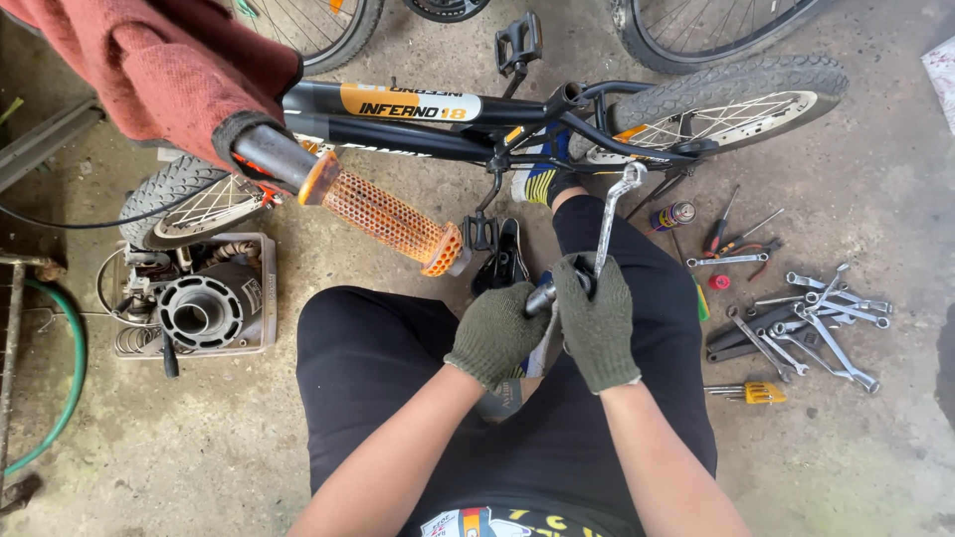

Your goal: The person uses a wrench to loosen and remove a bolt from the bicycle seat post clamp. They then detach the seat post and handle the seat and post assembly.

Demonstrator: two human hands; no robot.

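Gloved right hand [598,323] fingers wrap a wrench [614,214] rising toward the bicycle frame [418,119]; left hand [494,333] fingers curl around a dark handle [542,296] beside it.

Long silver wrench [609,217], ring end up and tilted slightly right near the bike's rear wheel, lower end gripped beside a short dark metal rod [540,298] angled up-right, over the lap.

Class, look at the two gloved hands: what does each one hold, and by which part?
The right hand grips a silver wrench by its lower shaft. The left hand clasps a dark metal part by its end; what it is cannot be told.
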